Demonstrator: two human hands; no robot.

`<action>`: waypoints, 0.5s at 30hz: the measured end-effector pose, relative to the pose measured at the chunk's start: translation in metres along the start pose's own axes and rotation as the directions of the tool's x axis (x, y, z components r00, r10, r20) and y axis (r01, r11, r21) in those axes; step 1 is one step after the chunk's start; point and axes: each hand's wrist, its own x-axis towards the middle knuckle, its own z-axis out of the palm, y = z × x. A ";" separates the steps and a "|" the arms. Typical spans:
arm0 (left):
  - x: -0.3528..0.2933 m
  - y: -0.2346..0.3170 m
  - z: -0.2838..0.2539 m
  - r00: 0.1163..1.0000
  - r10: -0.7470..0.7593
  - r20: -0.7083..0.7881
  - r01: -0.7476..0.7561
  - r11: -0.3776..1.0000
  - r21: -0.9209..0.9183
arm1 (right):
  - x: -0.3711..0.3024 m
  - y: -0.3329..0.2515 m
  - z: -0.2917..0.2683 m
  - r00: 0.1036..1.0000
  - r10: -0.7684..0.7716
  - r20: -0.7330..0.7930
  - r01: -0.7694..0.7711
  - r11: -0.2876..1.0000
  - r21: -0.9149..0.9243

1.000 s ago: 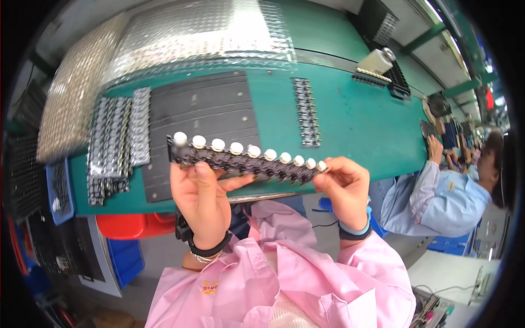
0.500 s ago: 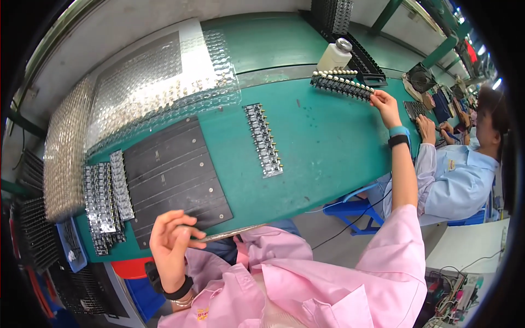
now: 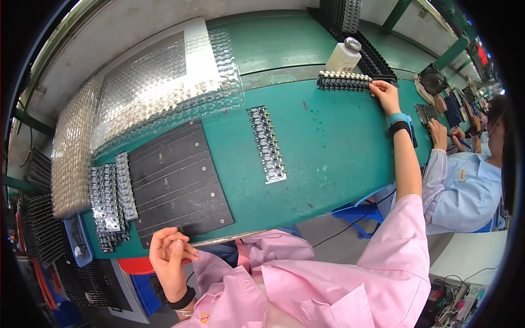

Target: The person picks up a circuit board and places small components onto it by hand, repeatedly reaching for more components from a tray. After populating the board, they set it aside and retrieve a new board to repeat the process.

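A green table point(image 3: 328, 147) is spread across the view, its surface marked with small stains and backed by a pale wall point(image 3: 136, 33). Its far left side is covered by clear bubble sheets point(image 3: 158, 109), in front of which are laid a black panel point(image 3: 178, 175) and, beside that, a group of boards point(image 3: 104, 202). A single board point(image 3: 267, 145) is set apart at mid-table. A blue bin point(image 3: 83, 261) is seen at the left end, and a red seat point(image 3: 136, 266) is partly hidden below the front edge. On the right, a blue stool point(image 3: 358, 217) and a co-worker point(image 3: 465, 186) in light blue are seen, with a fan point(image 3: 432, 80) placed beyond. By the far edge, a white bottle point(image 3: 343, 57) is stood next to a black rack point(image 3: 374, 57). Just in front of the bottle, a white-capped strip point(image 3: 342, 82) is held; whether a second is pressed close against it cannot be told. Its right end is pinched between the thumb and fingers of the right hand point(image 3: 386, 98), so that its length is extended leftward from the fingertips. The left hand point(image 3: 170, 257) is released, its fingers loosely bent, near the panel's front edge and well apart from the strip.
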 end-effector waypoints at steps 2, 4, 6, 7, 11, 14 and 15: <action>0.001 0.000 0.001 1.000 0.018 -0.012 -0.018 1.000 -0.003 | -0.001 0.001 0.003 0.999 -0.024 -0.025 0.023 0.999 -0.035; 0.001 0.000 0.001 0.999 0.026 -0.019 -0.026 1.000 -0.003 | -0.001 0.001 0.002 0.998 -0.038 -0.059 0.032 0.995 -0.097; 0.001 0.000 0.000 0.999 0.039 -0.025 -0.039 0.999 -0.008 | -0.001 0.002 0.004 0.996 -0.046 -0.073 0.036 0.991 -0.127; 0.001 -0.001 0.000 0.999 0.045 -0.026 -0.046 0.999 -0.012 | -0.001 0.003 0.005 0.995 -0.056 -0.080 0.047 0.993 -0.110; 0.003 -0.002 -0.002 0.999 0.044 -0.002 -0.044 0.999 -0.025 | -0.004 0.002 0.008 0.994 -0.075 -0.084 0.069 0.995 -0.072; 0.004 0.000 0.007 0.998 0.039 -0.049 -0.040 0.999 -0.018 | -0.008 -0.004 0.005 0.995 -0.075 -0.061 0.072 0.996 -0.059; 0.003 0.002 0.008 0.996 0.039 -0.077 -0.040 0.999 -0.012 | -0.011 -0.006 0.002 0.992 -0.073 -0.102 0.062 0.993 -0.105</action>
